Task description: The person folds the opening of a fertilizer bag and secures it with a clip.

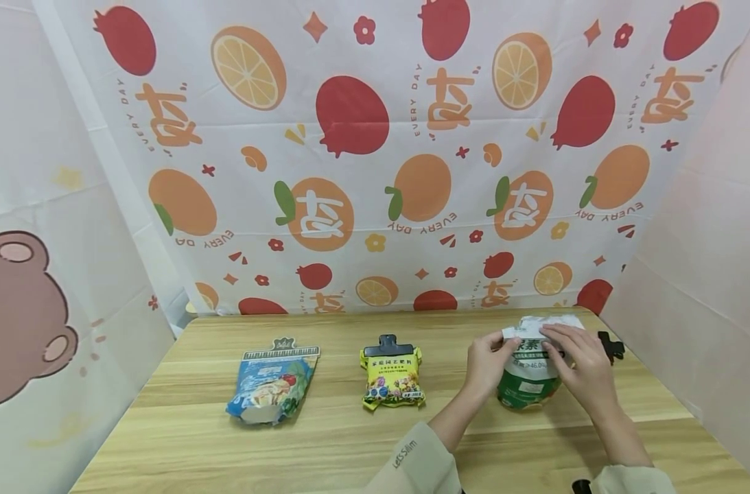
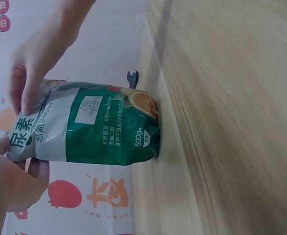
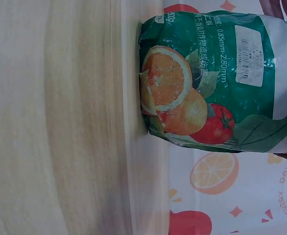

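Observation:
A green and white urea fertilizer bag (image 1: 531, 384) stands upright at the right of the table, its label marked 500g. My left hand (image 1: 488, 363) pinches the bag's top left edge between thumb and fingers. On the other side, my right hand (image 1: 581, 360) holds the top, its fingers over the white upper part and its thumb on the front. The left wrist view has both hands at the top end of the bag (image 2: 101, 125), whose base rests on the wood. Printed orange slices and a tomato show on the bag (image 3: 211, 83) in the right wrist view.
A black clip (image 1: 611, 346) lies just right of my right hand. To the left, a yellow fertilizer packet (image 1: 392, 384) lies under a black clip (image 1: 388, 345). Farther left is a blue food packet (image 1: 266, 391) with a decorated clip (image 1: 282, 348). A printed curtain (image 1: 375, 171) hangs behind the table.

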Demonstrator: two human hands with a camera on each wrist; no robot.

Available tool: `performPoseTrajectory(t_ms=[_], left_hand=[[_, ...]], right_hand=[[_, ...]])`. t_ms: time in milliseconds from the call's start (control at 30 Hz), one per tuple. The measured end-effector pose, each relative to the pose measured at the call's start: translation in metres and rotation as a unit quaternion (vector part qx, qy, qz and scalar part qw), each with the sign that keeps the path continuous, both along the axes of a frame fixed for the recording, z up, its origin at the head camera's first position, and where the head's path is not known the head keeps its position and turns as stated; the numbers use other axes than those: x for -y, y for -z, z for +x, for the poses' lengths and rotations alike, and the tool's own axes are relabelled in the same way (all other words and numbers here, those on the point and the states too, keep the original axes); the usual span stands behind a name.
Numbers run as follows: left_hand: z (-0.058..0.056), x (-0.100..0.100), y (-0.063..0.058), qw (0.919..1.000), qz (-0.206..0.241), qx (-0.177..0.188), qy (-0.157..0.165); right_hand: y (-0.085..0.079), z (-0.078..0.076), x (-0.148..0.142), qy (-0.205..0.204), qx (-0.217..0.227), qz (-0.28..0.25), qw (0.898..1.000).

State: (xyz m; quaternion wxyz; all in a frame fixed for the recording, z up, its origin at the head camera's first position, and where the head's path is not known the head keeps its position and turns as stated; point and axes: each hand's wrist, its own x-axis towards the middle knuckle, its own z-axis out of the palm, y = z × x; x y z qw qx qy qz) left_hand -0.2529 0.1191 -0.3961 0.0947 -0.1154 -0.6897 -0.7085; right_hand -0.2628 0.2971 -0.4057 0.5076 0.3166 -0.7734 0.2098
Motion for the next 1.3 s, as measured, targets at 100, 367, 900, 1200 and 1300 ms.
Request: performPoseTrajectory(t_ms=[100,367,900,1200,1300], left_hand=[[0.001,0.000,-0.001,0.9999,0.002,0.012,-0.009],[0.002,0.000,-0.006,0.9812,-0.149,-0.112,-0.050],[-0.006,-0.001,-0.003,0.9691,-0.215,-0.118,-0.025],[-0.012,0.000,0.001,0.9843,-0.154,-0.073,0.047],[-0.013,0.002,0.002,0.9857,-0.146,-0.056,0.063]], right_hand=[[0.001,0.000,0.001,-0.003,0.002,-0.004,1.000],[-0.001,0.000,0.000,-0.008,0.020,-0.014,1.000],[-0.008,0.004,-0.005,0.002,0.108,0.045,0.993],[-0.017,0.007,-0.004,0.006,0.141,0.081,0.987],[-0.018,0.008,-0.003,0.016,0.162,0.087,0.983]])
